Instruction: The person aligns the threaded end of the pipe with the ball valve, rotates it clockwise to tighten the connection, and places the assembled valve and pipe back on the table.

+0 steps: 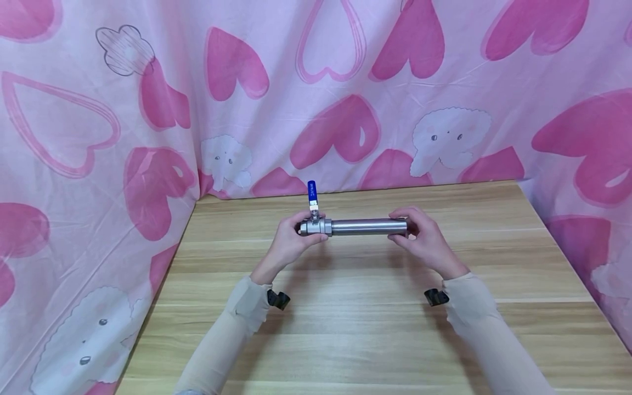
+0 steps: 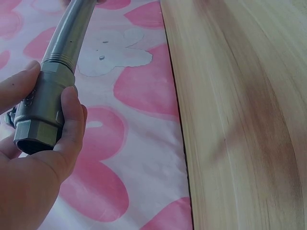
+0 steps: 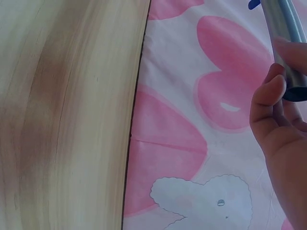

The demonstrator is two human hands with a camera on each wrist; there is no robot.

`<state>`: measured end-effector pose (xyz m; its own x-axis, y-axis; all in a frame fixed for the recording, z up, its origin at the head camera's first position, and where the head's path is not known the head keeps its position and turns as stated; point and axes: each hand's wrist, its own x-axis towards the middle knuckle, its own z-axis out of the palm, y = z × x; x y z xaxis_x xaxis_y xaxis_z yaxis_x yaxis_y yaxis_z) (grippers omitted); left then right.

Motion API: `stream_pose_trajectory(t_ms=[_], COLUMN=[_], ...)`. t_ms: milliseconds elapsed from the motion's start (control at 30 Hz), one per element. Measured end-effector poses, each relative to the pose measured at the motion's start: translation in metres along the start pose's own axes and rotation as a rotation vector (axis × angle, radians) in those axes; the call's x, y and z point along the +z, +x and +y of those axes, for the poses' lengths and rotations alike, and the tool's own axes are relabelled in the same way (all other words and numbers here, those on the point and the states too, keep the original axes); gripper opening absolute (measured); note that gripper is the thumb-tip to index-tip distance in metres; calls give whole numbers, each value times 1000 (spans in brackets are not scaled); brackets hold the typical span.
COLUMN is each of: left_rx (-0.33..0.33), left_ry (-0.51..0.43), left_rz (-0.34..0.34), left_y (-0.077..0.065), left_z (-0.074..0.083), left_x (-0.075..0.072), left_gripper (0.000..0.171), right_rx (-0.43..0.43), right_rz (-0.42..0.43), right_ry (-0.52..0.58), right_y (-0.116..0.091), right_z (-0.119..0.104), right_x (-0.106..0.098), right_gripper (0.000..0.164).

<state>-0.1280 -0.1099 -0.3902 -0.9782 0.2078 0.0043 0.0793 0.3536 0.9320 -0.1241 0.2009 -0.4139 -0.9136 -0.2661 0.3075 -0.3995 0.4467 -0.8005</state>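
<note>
A steel ball valve (image 1: 316, 226) is joined to a straight metal pipe (image 1: 367, 226), and the two lie level in one line above the table. My left hand (image 1: 290, 237) grips the valve body at the left end. The valve's blue lever handle (image 1: 312, 192) points away toward the back. With thumb and fingers, my right hand (image 1: 424, 238) holds the pipe's far right end. In the left wrist view, threads (image 2: 60, 60) show where the pipe enters the valve's hex end. The pipe's hollow end (image 3: 295, 92) appears in the right wrist view.
Both hands are over a wood-grain table (image 1: 355, 334). Behind it and along both sides hangs a pink curtain (image 1: 276, 126) with hearts and white cartoon animals. Black camera mounts (image 1: 278, 299) sit on both wrists.
</note>
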Motion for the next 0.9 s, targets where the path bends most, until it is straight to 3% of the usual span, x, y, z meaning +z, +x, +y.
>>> stream_pose_trajectory(t_ms=[267,467,900], left_rx=[0,-6,3], left_ry=[-1,-12,-15], left_rz=[7,5,8], left_y=[0,0,0], left_z=[-1,-1,0], left_x=[1,1,1], left_gripper=[47,48,48], right_rx=[0,-18,-26], right_rz=[7,9,15], right_ry=[-29,-2,17], right_y=[-1,0,1], right_z=[-25,0,2], right_x=[-2,1,-2], right_gripper=[39,42,41])
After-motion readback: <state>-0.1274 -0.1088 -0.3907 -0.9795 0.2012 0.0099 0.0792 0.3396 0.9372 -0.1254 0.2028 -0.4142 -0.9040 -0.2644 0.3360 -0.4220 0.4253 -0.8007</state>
